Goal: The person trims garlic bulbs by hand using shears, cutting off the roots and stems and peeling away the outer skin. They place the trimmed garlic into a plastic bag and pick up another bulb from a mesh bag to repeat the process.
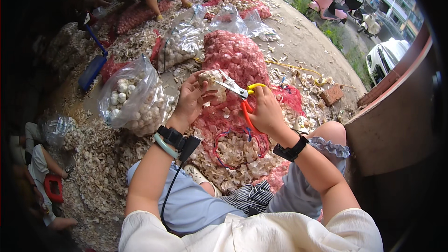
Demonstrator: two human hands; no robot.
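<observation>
One garlic bulb (212, 79) sits in our left hand (188, 98) in the head view, grasped by the fingers, in front of a full red mesh sack (237, 56); our right hand (267, 112) clasps yellow-and-orange-handled scissors (242, 93), blades parted right by the bulb; leftward we see a clear plastic bag (145, 75) of garlic, with papery garlic skins (93, 186) strewn about

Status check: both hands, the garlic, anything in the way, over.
Left hand holding garlic. Right hand gripping scissors, blades parted by the garlic, contact unclear. Full red mesh sack beyond; nothing visibly blocking.
</observation>
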